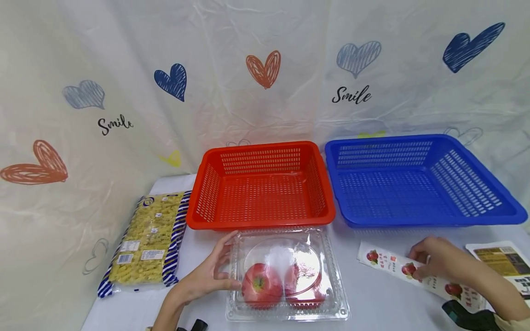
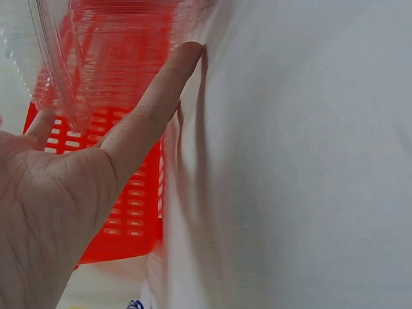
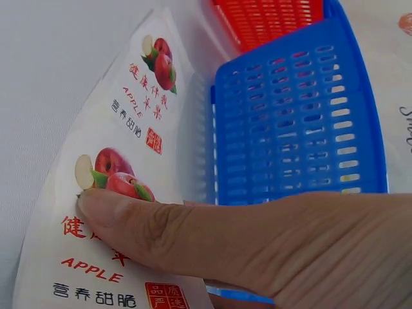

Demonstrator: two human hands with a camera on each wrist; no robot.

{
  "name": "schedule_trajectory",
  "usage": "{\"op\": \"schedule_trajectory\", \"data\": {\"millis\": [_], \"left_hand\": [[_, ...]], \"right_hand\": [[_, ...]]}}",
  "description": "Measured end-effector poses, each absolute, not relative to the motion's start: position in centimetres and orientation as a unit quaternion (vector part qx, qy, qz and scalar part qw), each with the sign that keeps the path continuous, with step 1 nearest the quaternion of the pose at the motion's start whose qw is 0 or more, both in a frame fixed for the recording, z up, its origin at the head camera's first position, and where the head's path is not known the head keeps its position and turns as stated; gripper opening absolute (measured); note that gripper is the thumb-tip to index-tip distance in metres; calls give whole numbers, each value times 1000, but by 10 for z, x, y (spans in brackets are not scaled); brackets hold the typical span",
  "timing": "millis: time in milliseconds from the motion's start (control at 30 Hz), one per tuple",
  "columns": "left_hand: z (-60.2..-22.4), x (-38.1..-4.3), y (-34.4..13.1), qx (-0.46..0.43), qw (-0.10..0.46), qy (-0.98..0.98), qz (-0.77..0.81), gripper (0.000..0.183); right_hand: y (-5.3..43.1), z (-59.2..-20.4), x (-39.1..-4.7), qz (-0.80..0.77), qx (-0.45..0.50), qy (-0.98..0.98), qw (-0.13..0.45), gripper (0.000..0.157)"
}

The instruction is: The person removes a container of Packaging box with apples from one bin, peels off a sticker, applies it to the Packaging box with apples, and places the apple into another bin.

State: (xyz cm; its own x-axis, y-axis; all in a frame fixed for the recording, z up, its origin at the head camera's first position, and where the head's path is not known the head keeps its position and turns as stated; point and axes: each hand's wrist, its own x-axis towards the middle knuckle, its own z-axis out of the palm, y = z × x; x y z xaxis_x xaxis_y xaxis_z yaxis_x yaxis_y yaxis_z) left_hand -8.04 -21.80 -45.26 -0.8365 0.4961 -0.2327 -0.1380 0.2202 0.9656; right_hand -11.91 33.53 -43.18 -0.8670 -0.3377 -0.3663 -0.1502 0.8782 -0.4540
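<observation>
Before me a pale, wrinkled sheet (image 1: 298, 110) fills the background and sweeps down along my left. Across it I see scribbled hearts: navy hearts (image 1: 171, 82), greyish-blue hearts (image 1: 358, 57), orange-red hearts (image 1: 263, 71), and, low on the left, a thin grey outline heart (image 1: 96, 256). Black script lettering (image 1: 351, 95) reads "Smile" in two places. My bench (image 1: 385, 303) wears a white cloth (image 2: 290, 161), creased in the left wrist view. The light is soft.
</observation>
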Motion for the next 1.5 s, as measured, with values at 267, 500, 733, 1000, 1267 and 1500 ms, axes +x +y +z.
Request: {"op": "schedule_trajectory", "data": {"millis": [267,500,733,1000,1267,1500], "left_hand": [[-453,-80,-215,119,260,735,614,111],[-453,-79,-217,117,254,728,625,110],[-454,-79,-219,115,252,725,631,110],[-454,-80,-217,122,252,719,636,112],[-437,-77,-215,122,242,744,611,109],[-411,-80,-220,127,264,763,576,99]], "right_hand": [[330,-407,-111,-226,-176,924,255,16],[321,-378,-104,-366,-259,853,266,9],[288,-362,-110,-443,-309,824,170,21],[223,-330,-123,-498,-256,822,102,15],[173,-310,-131,-588,-170,787,77,20],[151,-303,-136,-634,-146,755,82,21]]}}
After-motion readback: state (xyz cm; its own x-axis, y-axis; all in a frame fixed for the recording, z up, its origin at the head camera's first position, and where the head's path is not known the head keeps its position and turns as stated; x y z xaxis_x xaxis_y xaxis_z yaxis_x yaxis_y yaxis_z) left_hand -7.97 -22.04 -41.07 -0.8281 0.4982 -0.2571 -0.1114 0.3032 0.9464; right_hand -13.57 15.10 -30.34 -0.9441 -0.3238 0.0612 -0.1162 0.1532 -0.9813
